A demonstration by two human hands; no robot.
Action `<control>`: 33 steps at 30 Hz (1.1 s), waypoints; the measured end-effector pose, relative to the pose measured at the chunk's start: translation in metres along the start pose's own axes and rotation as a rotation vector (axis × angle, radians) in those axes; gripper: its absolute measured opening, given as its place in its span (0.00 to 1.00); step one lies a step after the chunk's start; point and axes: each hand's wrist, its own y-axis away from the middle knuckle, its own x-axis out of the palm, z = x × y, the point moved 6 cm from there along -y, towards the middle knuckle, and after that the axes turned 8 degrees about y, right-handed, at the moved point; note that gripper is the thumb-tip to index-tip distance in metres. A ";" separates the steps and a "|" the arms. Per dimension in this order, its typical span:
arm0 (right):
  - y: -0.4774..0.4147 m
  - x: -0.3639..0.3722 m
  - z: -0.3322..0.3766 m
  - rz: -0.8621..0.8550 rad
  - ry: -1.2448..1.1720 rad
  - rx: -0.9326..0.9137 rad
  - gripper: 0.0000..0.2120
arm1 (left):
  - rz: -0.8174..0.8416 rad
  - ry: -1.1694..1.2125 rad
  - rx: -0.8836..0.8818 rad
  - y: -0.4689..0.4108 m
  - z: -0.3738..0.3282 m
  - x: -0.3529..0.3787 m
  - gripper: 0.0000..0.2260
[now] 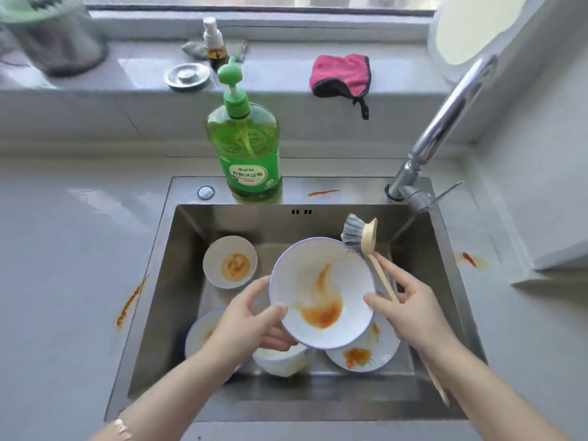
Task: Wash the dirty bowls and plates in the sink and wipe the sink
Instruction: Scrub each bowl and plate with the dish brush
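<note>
Left hand (251,316) clasped on stained bowl (321,291), right hand (410,307) pinching brush (377,268) beside it

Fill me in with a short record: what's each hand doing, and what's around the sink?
left hand: grips the big bowl by its rim
right hand: holds the brush, thumb at the bowl's rim
big bowl: tilted over the sink, orange sauce inside
dirty in sink: small bowl, plate, more dishes beneath
soap: on the sink's back ledge
cloth: pink, on the sill
tap: no water seen running
spills: orange streaks on the counter
</note>
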 end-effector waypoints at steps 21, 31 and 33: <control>0.039 -0.006 0.026 0.244 1.050 -0.352 0.17 | -0.147 0.116 0.183 0.052 -0.008 0.030 0.22; 0.036 0.017 0.013 0.323 0.915 -0.178 0.17 | -0.150 0.132 0.139 0.051 0.001 0.021 0.23; 0.042 0.017 0.005 0.394 0.943 -0.136 0.16 | -0.178 0.144 0.152 0.049 0.001 0.014 0.23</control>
